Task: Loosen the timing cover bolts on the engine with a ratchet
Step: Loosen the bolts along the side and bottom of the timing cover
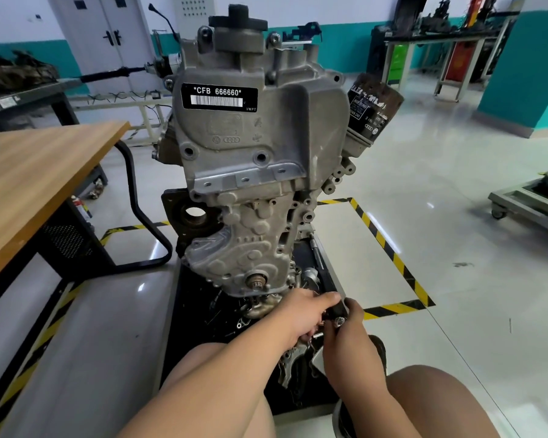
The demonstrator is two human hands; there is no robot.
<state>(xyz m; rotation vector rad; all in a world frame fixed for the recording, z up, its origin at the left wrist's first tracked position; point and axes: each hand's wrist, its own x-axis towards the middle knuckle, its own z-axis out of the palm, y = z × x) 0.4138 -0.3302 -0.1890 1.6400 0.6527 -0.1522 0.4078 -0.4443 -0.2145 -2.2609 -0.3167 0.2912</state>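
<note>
Low at centre-right of the frame, my left hand [301,314] is curled round the ratchet [339,306] by its black handle, and my right hand [345,339] pinches its near end. The timing cover [250,147] fills mid-frame. Its bolts [261,158] look seated and the tool is off them, so I judge the loosening is mostly still ahead.

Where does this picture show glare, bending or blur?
Head view: bright glare patches on the glossy floor; the wide lens leans the door and teal pillar; the engine label is sharp; the left hand and right hand on the dark tool look slightly soft.
</note>
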